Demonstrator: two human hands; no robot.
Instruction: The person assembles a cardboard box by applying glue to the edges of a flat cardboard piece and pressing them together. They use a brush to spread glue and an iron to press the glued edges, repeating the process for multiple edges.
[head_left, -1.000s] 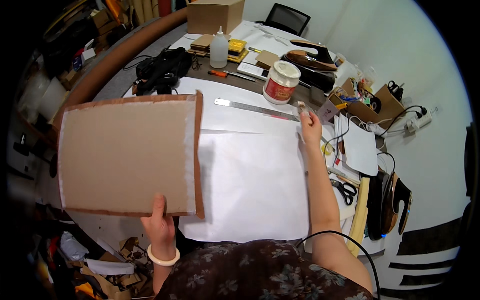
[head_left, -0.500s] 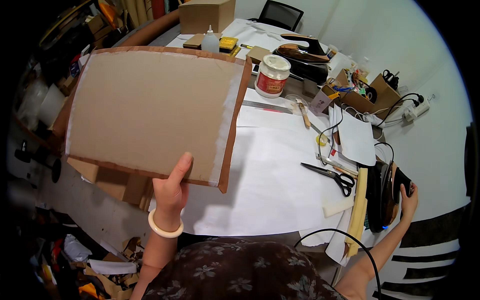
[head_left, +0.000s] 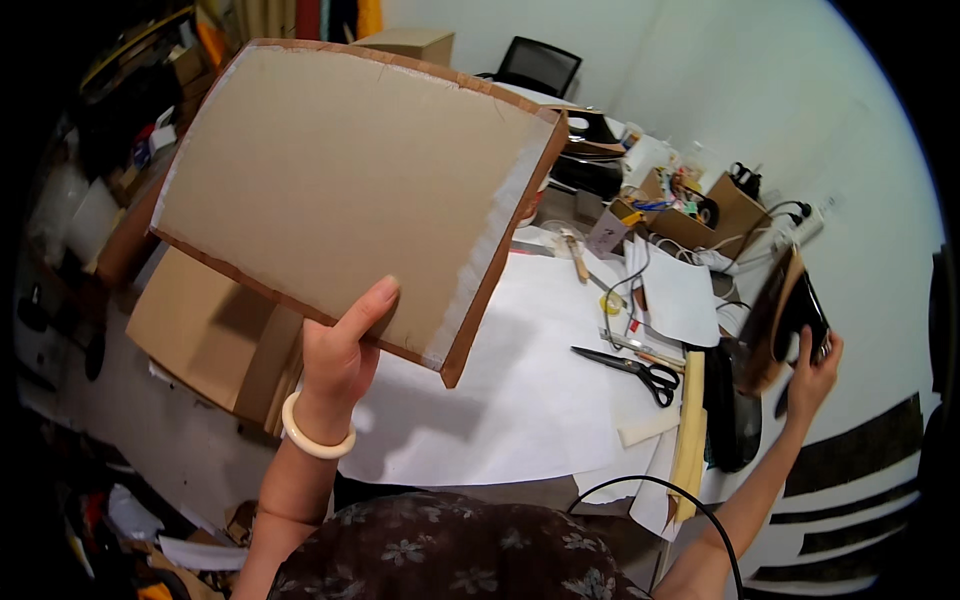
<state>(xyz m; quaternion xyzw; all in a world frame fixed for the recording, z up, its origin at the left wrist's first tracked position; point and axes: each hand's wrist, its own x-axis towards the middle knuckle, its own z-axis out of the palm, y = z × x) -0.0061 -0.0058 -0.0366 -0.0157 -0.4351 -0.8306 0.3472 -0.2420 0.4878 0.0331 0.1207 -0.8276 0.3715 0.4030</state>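
1. Cardboard panel (head_left: 350,190): raised above the table (head_left: 520,400), long axis running 10 to 4 o'clock.
2. Your left hand (head_left: 340,355): grip closed on the panel's lower edge, thumb on its face.
3. Your right hand (head_left: 815,375): at 3 o'clock, grip closed on a dark flat object (head_left: 785,315).

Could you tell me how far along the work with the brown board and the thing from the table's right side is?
Done, by the look of it: the brown board is lifted clear of the white paper sheet, gripped at its lower edge by the left hand. In hand: the right hand grips a dark object beyond the table's right edge. Left: neither is set down yet; the scissors lie untouched.
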